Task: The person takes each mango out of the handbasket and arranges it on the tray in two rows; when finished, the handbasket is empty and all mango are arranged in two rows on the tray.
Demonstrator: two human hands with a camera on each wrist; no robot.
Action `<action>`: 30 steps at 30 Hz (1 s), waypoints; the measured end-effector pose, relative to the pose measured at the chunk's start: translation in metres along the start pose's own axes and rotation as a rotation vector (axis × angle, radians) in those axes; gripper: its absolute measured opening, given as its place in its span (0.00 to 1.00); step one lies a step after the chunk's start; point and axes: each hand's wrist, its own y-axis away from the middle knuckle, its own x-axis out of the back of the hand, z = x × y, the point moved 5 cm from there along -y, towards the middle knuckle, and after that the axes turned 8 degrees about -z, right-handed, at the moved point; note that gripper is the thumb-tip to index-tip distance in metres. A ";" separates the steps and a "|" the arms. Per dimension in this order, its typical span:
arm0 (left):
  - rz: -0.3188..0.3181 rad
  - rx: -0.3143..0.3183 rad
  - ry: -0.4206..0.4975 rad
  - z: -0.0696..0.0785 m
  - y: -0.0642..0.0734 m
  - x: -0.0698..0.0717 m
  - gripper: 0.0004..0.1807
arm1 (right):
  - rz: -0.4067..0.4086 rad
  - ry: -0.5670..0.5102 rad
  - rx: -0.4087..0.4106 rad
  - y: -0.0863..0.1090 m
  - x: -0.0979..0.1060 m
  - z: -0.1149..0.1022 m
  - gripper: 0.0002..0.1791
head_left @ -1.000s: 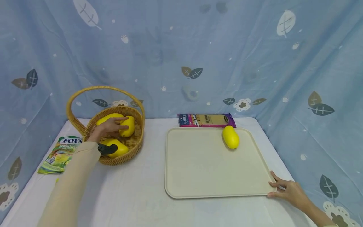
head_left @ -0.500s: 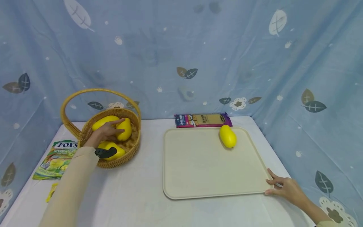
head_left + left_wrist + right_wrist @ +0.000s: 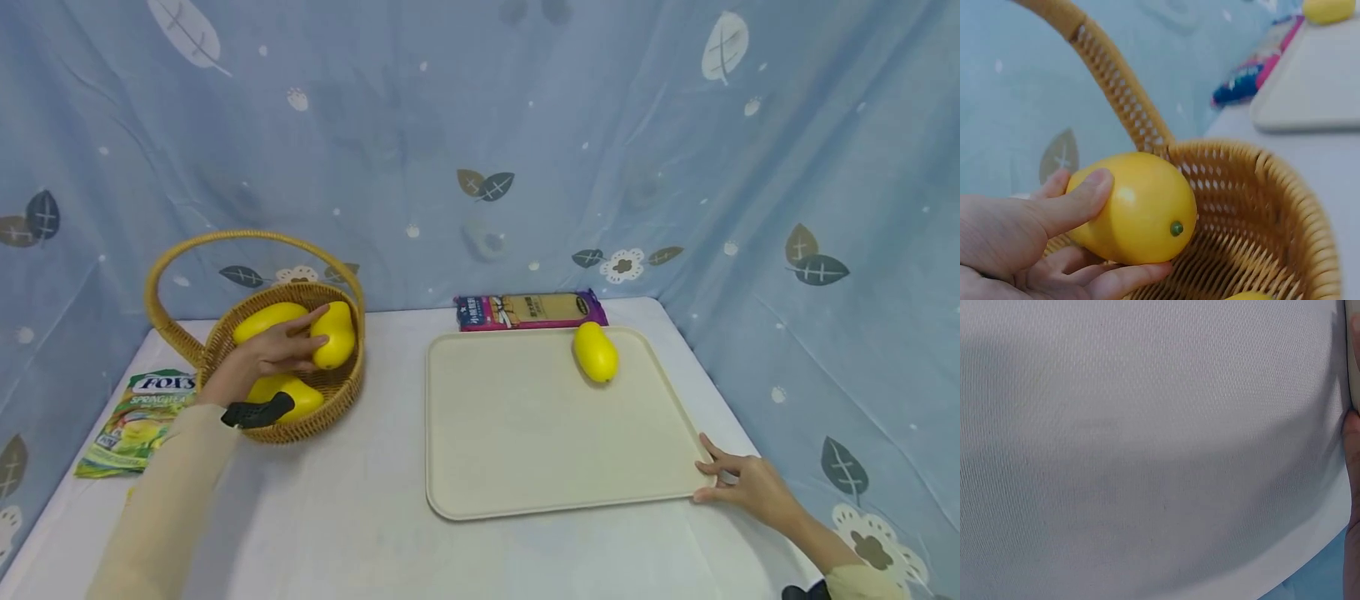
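My left hand (image 3: 281, 348) reaches into a wicker basket (image 3: 341, 408) with a tall handle. It holds a smooth yellow fruit (image 3: 1141, 206), thumb on one side and fingers on the other; a small green stem nub (image 3: 1177, 228) shows at its rounded end. Below and behind the hand, two more yellow fruits lie in the basket, one near the front (image 3: 292, 396) and one at the back (image 3: 266, 320). On the right, my right hand (image 3: 753, 492) grips the near right corner of a beige tray (image 3: 517, 502). Another yellow fruit (image 3: 596, 353) lies at the tray's far right.
Behind the tray lies a purple noodle packet (image 3: 532, 310) against the blue curtain (image 3: 420, 125). A green Fox's candy bag (image 3: 135, 425) sits left of the basket, partly behind the left sleeve. White cloth (image 3: 360, 517) covers the table.
The head view has shifted a little. The fruit in my left hand has come up slightly and toward the basket's right rim. My right hand stays at the tray corner.
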 end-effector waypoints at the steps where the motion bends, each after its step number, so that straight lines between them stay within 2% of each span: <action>1: -0.004 -0.008 0.013 0.001 0.001 -0.001 0.39 | -0.001 -0.004 0.010 -0.001 0.001 -0.001 0.26; 8: 0.007 -0.034 0.009 0.006 0.015 -0.009 0.38 | -0.029 -0.005 -0.013 -0.007 0.003 0.001 0.25; 16: -0.049 -0.130 0.113 0.013 0.038 -0.030 0.38 | -0.025 0.008 -0.018 -0.006 0.002 0.001 0.26; 20: -0.065 -0.178 0.144 0.014 0.047 -0.049 0.39 | -0.029 -0.001 -0.021 -0.005 0.001 0.000 0.25; 24: -0.077 -0.205 0.156 0.014 0.052 -0.075 0.39 | -0.032 0.007 -0.017 -0.004 0.001 -0.002 0.25; 27: -0.081 -0.218 0.140 0.013 0.049 -0.095 0.39 | -0.032 0.012 -0.010 -0.003 0.000 -0.002 0.24; 30: -0.053 -0.215 0.103 0.009 0.038 -0.112 0.39 | -0.033 0.003 -0.010 -0.002 0.000 0.000 0.24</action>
